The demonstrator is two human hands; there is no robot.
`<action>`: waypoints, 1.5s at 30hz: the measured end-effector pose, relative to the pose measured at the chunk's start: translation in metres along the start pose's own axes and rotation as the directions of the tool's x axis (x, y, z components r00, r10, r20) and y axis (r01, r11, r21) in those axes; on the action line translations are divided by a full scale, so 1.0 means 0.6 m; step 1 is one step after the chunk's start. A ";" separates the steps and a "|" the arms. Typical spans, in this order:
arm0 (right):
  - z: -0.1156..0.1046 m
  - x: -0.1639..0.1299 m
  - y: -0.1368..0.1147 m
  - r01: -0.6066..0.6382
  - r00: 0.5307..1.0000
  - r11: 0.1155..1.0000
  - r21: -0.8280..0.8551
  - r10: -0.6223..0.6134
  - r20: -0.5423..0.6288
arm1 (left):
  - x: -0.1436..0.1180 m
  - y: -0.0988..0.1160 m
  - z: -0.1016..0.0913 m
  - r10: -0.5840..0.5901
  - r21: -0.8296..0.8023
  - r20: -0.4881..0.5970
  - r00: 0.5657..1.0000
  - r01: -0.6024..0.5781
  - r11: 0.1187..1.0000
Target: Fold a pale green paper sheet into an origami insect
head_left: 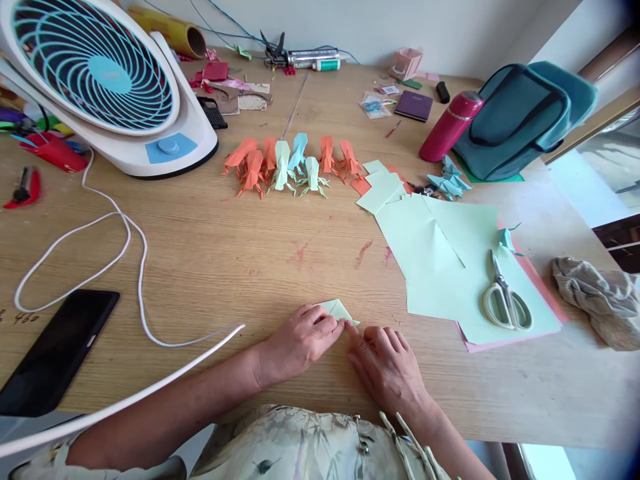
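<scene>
Both hands rest on a wooden table [210, 267], pressing a small folded piece of pale green paper [339, 310]. The left hand [300, 340] lies palm down with its fingers together, their tips on the paper's near left edge. The right hand [385, 363] lies palm down just beside it, fingers loosely together, the index fingertip touching the paper's near right corner; the two hands almost meet there. The paper lies flat on the table, partly hidden under the left fingertips, its far point showing beyond them. Well beyond the fingers stands a row of folded paper figures [290, 165] in orange, green and blue. To the right of the right fingers lie large green sheets [440, 267] over a pink sheet, with scissors [505, 300] resting on them, handles toward the near edge. Further right lies a crumpled cloth [595, 300]. Beyond the sheets are a red bottle [450, 127] lying tilted against a teal bag [525, 113]. To the left of the left fingers a white cable [125, 267] loops across the table beside a black phone [57, 350]; far left beyond stands a white fan [100, 73].
</scene>
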State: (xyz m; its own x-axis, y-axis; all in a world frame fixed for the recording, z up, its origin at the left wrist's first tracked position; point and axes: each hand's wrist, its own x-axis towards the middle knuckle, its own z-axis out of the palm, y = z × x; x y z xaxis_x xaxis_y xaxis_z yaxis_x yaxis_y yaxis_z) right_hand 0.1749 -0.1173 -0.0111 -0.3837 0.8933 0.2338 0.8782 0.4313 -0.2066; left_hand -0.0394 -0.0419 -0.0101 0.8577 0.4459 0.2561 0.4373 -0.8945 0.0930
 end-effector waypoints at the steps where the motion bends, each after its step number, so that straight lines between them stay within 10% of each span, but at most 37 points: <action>1: 0.002 0.001 -0.002 -0.012 1.000 1.000 -0.023 0.012 0.007 | -0.001 0.000 0.000 0.000 0.004 0.019 1.000 -0.001 1.000; 17: 0.003 -0.017 -0.007 -0.167 0.986 0.979 -0.118 0.165 -0.024 | -0.003 0.011 -0.011 -0.028 0.003 0.092 0.995 0.028 1.000; 24: 0.013 0.012 -0.014 0.035 0.998 0.997 0.066 -0.032 -0.051 | -0.007 0.008 -0.004 -0.017 0.013 0.038 0.999 0.017 1.000; 45: -0.003 0.041 0.014 0.018 0.997 0.960 0.280 0.004 -0.077 | 0.040 -0.006 -0.015 -0.217 -0.234 0.051 0.975 0.223 0.946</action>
State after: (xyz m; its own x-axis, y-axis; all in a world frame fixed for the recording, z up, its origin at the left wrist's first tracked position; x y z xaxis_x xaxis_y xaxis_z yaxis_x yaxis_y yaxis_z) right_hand 0.1736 -0.0920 -0.0054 -0.3570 0.8828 0.3053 0.7565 0.4650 -0.4599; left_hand -0.0228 -0.0281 0.0047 0.7548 0.6306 0.1803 0.5418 -0.7545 0.3705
